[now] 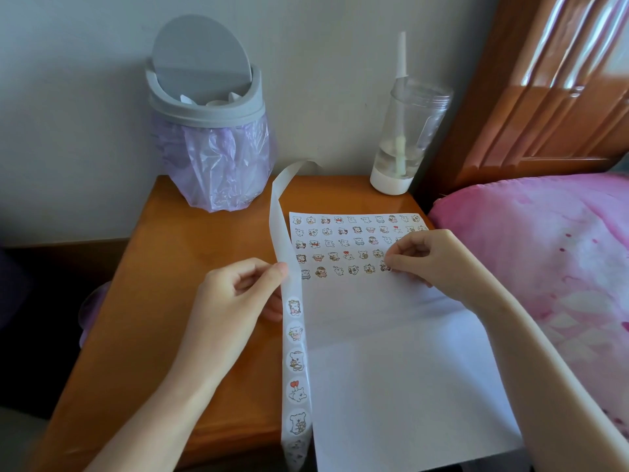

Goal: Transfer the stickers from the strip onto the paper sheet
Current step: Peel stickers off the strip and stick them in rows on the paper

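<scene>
A white paper sheet lies on the wooden table, its far part covered with several rows of small cartoon stickers. A long white backing strip runs along the sheet's left edge, with round stickers on its near part and bare backing curling up at the far end. My left hand pinches the strip between thumb and fingers. My right hand has curled fingers, and its fingertips press a sticker down at the right end of the nearest sticker row.
A grey swing-lid bin with a purple bag stands at the table's back left. A clear bottle with a straw stands at the back right. A pink pillow and a wooden headboard border the right side.
</scene>
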`<state>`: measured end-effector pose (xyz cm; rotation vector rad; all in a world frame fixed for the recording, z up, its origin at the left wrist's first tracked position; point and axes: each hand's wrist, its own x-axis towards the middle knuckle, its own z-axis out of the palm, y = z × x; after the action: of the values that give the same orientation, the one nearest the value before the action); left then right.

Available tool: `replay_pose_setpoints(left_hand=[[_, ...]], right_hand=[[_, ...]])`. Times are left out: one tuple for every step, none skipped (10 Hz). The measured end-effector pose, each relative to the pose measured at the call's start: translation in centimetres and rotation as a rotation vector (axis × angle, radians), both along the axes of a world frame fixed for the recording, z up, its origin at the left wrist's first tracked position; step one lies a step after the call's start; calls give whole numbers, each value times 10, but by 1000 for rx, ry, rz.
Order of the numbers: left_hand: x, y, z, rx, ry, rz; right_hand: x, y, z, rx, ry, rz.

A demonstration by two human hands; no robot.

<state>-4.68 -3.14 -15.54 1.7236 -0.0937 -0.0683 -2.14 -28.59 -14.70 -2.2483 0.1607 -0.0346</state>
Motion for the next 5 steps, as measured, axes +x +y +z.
replay_pose_setpoints(left_hand=[[0, 0, -1, 4, -4, 7], [1, 0, -1, 13, -6, 7], [1, 0, -2, 11, -5, 10], [2, 1, -3, 14, -4, 8], [1, 0, -2, 16, -5, 5]], right_hand=[[1, 1, -1, -19, -15, 3], [2, 1, -4, -51, -30, -1], [2, 1, -6, -83, -42, -10], [3, 2, -8, -153, -52, -29], [3, 3, -10, -172, -78, -29]])
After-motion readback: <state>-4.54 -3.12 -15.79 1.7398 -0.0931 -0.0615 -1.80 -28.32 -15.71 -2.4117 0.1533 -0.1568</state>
